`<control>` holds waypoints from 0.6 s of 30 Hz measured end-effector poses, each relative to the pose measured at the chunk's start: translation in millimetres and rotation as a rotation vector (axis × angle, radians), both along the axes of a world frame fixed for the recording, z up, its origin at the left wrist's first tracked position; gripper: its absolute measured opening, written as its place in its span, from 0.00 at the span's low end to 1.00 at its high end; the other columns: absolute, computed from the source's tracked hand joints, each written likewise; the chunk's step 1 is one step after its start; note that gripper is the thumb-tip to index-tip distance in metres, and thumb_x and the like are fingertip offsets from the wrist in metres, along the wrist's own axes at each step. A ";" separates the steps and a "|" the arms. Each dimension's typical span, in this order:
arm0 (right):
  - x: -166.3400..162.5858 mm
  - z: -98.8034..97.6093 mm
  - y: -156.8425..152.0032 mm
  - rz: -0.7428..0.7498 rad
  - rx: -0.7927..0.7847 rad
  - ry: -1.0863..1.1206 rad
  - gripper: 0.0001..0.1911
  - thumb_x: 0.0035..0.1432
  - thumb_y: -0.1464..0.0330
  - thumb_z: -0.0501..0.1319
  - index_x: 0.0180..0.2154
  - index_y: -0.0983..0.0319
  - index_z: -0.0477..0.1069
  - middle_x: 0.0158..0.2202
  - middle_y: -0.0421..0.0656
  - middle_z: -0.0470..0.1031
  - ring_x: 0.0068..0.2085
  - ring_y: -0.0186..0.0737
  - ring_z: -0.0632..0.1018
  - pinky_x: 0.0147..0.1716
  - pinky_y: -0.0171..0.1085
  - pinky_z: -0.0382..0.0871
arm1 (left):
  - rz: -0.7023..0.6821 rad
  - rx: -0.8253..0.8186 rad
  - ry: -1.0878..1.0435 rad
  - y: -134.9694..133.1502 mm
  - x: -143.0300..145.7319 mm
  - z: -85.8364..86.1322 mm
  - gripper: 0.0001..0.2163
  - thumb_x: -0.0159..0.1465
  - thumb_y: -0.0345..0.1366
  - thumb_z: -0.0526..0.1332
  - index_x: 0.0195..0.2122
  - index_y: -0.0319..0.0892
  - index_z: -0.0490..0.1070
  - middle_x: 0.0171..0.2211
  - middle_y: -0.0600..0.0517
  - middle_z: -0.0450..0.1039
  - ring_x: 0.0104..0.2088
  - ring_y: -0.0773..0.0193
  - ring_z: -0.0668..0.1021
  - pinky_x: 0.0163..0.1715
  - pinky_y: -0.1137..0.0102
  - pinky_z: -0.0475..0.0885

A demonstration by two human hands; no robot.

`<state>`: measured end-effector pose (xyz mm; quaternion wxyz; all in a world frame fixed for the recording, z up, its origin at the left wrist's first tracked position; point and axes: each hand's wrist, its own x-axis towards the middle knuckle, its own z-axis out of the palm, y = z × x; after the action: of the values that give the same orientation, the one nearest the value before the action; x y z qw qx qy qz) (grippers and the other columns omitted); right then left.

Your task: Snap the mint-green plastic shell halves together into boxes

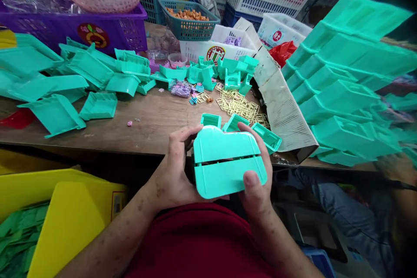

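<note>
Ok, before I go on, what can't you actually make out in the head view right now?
Head view only:
- Underside of the teal plastic case: faces away from the camera.
- Left hand fingertips: hidden behind the case.
- Right hand palm: covered by the case.
- Stacked teal trays: blurred and cut off by the right edge.
- Contents of the purple basket: clear wrap, cut by the top edge.
- Small gold pieces on the table: too small to identify.

White basket: red round logo, letters illegible. Second white basket: red round mark, one unreadable character. Purple crate: round fruit emblem, no readable words.
</note>
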<state>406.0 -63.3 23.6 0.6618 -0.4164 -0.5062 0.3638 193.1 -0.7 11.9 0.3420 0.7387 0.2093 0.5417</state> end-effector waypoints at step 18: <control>-12.8 -2.2 5.8 0.097 -0.523 0.255 0.38 0.77 0.33 0.71 0.71 0.51 0.83 0.72 0.47 0.91 0.79 0.60 0.84 0.87 0.61 0.73 | -0.064 0.135 0.259 -7.6 3.9 2.3 0.72 0.61 0.61 0.92 0.95 0.56 0.48 0.93 0.29 0.53 0.93 0.21 0.61 0.90 0.24 0.62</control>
<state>393.2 -57.5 21.4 0.5721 -0.4989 -0.3272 0.5628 197.0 -8.3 14.1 0.2790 0.8299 0.1911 0.4437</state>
